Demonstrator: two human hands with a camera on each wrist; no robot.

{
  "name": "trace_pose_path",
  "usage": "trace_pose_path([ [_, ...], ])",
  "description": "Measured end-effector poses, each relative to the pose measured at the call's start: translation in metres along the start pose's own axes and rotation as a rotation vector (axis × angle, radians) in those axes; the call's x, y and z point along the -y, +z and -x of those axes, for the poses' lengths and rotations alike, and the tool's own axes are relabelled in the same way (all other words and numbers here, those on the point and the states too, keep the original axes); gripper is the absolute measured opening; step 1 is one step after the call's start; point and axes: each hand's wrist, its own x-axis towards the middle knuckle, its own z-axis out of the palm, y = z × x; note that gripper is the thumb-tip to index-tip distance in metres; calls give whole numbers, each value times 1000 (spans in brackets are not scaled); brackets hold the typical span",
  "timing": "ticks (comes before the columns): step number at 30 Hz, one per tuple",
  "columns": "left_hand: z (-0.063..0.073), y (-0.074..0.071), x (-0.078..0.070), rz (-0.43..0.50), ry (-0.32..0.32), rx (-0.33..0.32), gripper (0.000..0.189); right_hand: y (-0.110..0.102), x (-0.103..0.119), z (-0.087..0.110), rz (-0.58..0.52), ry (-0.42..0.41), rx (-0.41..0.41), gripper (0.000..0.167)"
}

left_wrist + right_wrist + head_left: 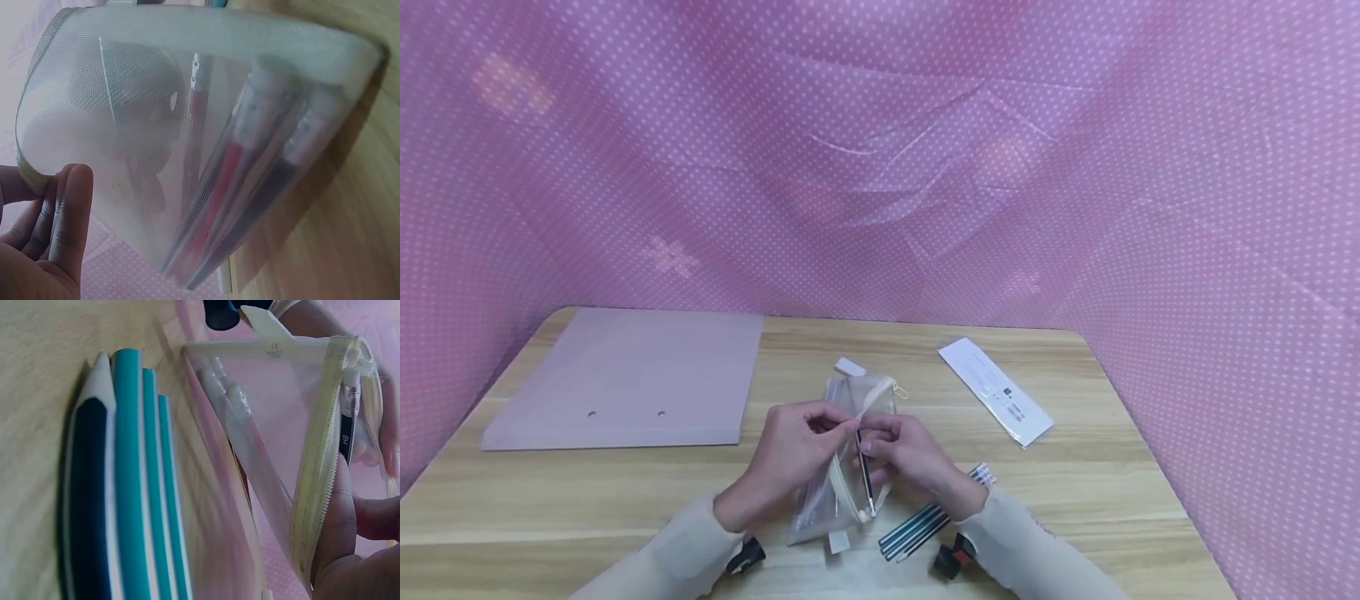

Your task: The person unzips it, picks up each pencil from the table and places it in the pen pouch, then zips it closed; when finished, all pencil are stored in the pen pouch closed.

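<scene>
A see-through mesh pencil pouch (816,510) with a cream zipper stands unzipped between the two hands. My left hand (801,442) pinches the edge of its mouth. At the opening, my right hand (913,454) holds a black pencil (866,477), whose eraser end and HB mark show in the right wrist view. Several pencils (231,156) lie inside the pouch, seen through the mesh in the left wrist view. On the table below the right wrist lies a row of green and dark pencils (917,530). The fingertips of the right hand are partly hidden by the pouch.
A large pale board (640,375) with two holes lies at the left. To the right is a white packet (996,392) with a printed label. A small white block (850,367), probably an eraser, sits behind the pouch. Pink dotted cloth (880,183) hangs around the table.
</scene>
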Motion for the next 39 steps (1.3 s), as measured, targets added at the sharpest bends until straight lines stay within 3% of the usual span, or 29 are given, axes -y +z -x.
trace_pose_path([
  [9,-1,0,0,12,-31,-15,5,6,2,1,133,-77,-98,40],
  [16,-4,0,3,23,-29,-9,6,10,-1,0,116,-96,-185,31],
  [23,-4,1,7,-8,2,-5,9,7,-3,-2,205,-79,-157,26],
  [31,-3,1,7,-10,-2,28,6,3,1,1,109,-31,-76,33],
  [39,-3,0,7,-19,-11,12,8,6,2,4,233,-71,-121,32],
])
